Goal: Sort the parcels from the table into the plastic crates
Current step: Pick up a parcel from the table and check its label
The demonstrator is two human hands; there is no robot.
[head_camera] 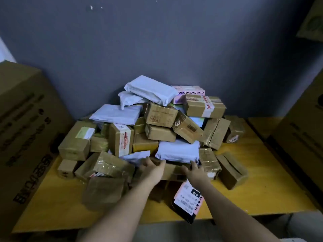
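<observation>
- Black parcel (187,203) lies at the table's (262,193) near edge, at 6 o'clock in the pile; its pink-and-white label shows "070" in a black patch, the rest too small to read.
- Blurred brown parcel (104,191) sits at 7 o'clock, no legible writing.
- Left hand (152,167) has its fingers curled over the far left edge of a flat carton (173,169) low in the pile's front; it grips that carton.
- Right hand (194,169) grips the same carton's right end, fingers hooked under a white mailer (178,149) that rests on top of it.
- Taped box (230,169) lies tilted at 3 o'clock of the hands, just beside another taped box (208,159).
- Small box (66,167) stands at 9 o'clock, a dark mark on its face, unreadable.
- Upright box (120,138) behind the left hand carries a white strip with red print and the number "1205".
- Box with a pale green-white label (76,138) sits at 10 o'clock; text illegible.
- Mid-pile box (161,115) bears handling symbols; a tilted box (187,127) beside it has a barcode sticker.
- Rounded parcel (234,131) at 2 o'clock has a white sticker, unreadable.
- Near the top, a pink box (190,91) reads "Contact lense", upside down; a top mailer (151,89) crowns the heap against the grey wall (157,41).
- Big carton (26,123) stands at the left with bold dark lettering, not decipherable; another carton (302,133) stands at the right.
</observation>
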